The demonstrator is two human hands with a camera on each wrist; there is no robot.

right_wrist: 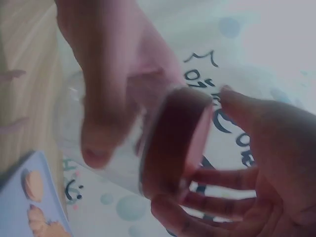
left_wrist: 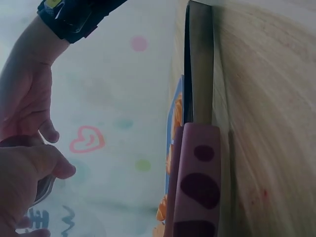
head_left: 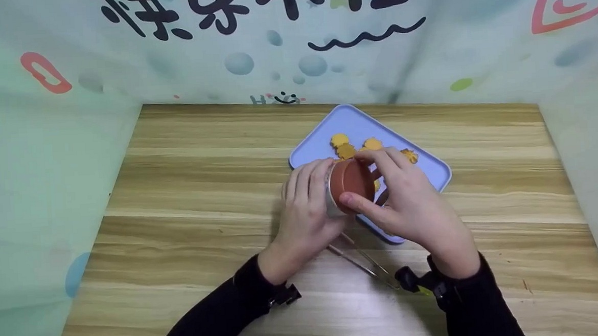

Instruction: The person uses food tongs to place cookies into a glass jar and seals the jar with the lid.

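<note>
My left hand [head_left: 309,208] grips a clear jar [right_wrist: 71,116] around its side, and the jar is tilted toward my right hand. A reddish-brown lid [head_left: 351,185] sits on the jar's mouth. The thumb and fingertips of my right hand [head_left: 413,200] hold the lid at opposite edges; the right wrist view shows this hand [right_wrist: 276,163] beside the lid's outer face. Both hands are above the table, over the near left part of a lavender tray [head_left: 432,174]. The jar's contents cannot be made out.
Several yellow-orange, scalloped biscuits [head_left: 339,140] lie on the tray. Metal tongs [head_left: 365,264] with purple, dark-spotted handles [left_wrist: 200,163] rest on the wooden table [head_left: 193,194] below the hands. Printed cloth [head_left: 196,71] hangs behind and at both sides.
</note>
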